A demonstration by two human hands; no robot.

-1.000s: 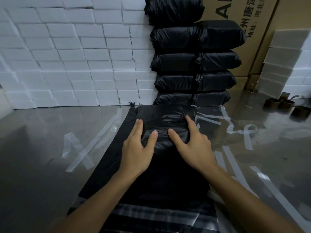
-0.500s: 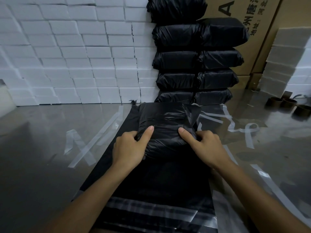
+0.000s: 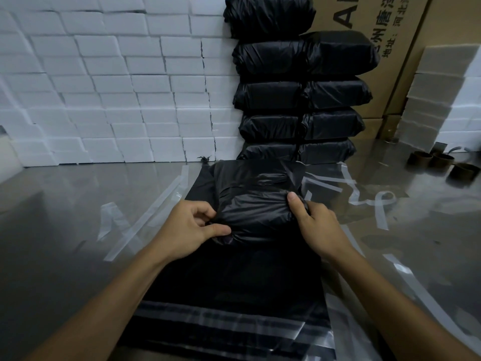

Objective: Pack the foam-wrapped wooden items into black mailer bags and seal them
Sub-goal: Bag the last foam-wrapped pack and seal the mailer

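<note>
A black mailer bag (image 3: 257,209) lies in the middle of the steel table (image 3: 65,230), bulging around a block inside it that I cannot see. My left hand (image 3: 187,227) grips the bulge's left end, thumb and fingers curled into the plastic. My right hand (image 3: 315,225) grips its right end, thumb on top. The flat part of the bag (image 3: 234,282) stretches toward me, with its pale adhesive strip (image 3: 216,321) across the near end.
Sealed black parcels (image 3: 299,95) are stacked behind the bag. White foam blocks (image 3: 104,87) form a wall at the back left; more foam blocks (image 3: 440,100) and cardboard boxes (image 3: 406,35) stand right. Peeled clear strips (image 3: 364,194) litter the table. Empty tape cores (image 3: 442,162) sit far right.
Both hands slid from the top of the bulge out to its two ends and curled round it, bunching the plastic. The bulge has come slightly toward me.
</note>
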